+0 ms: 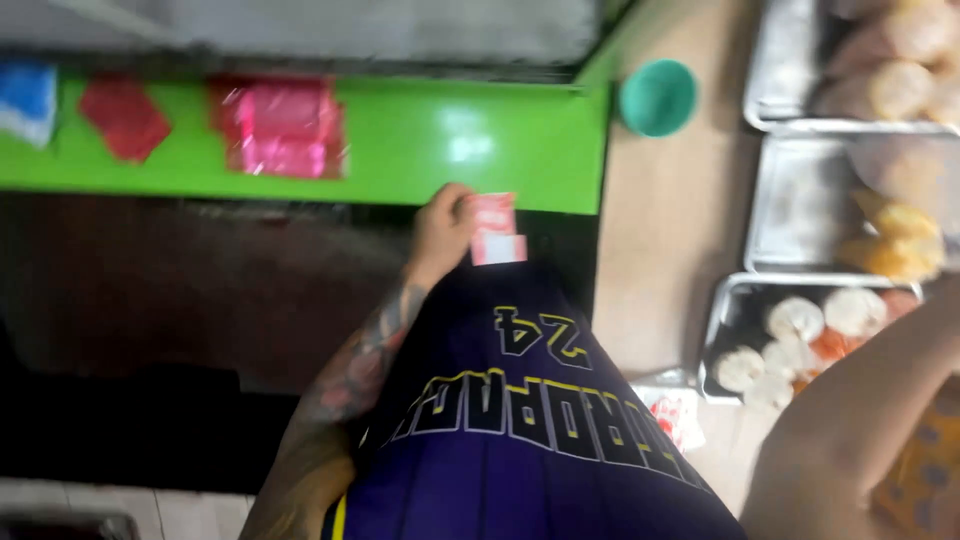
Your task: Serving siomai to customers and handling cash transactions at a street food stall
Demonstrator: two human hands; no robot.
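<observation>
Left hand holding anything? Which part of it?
The left hand pinches a small red-and-white packet by its left edge, fingers at its upper left corner. The right hand's grip is out of view.

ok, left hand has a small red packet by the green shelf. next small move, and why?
Probably lift the packet onto the green shelf beside the pink packets. The left hand pinches it just below the shelf edge, where similar packets already lie. The picture is blurred, so this is tentative.

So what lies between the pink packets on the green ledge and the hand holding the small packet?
Bare green ledge, between pink packets and left hand with its small packet; head view.
</observation>
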